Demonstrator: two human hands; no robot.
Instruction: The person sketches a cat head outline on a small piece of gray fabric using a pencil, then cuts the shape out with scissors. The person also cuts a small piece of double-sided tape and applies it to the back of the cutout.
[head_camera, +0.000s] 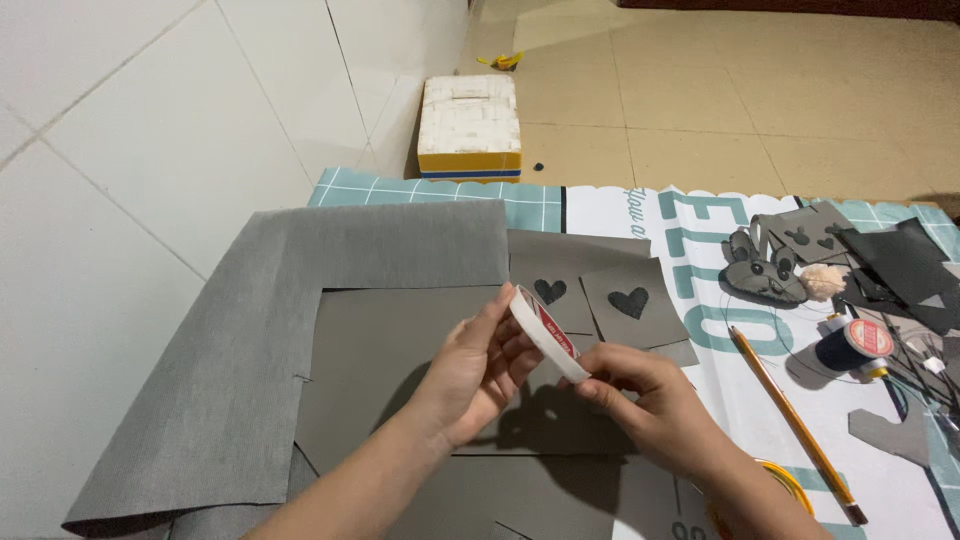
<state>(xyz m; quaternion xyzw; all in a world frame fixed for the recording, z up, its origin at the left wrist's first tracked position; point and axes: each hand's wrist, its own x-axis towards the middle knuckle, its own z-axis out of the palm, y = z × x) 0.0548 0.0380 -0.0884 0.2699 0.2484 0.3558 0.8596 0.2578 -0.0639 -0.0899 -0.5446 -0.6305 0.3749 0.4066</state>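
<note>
Midair, tape roll (547, 335) between 2 hands.

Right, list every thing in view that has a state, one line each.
Tape roll: lifted, held on edge between both hands.
Left hand: grips the roll.
Right hand: pinches the roll's lower end.
Grey fabric sheet: flat, notched corner cut out.
Heart pieces: lying flat.
Pencil: lying flat.
Thread spool: on its side.
Box: closed.
</note>
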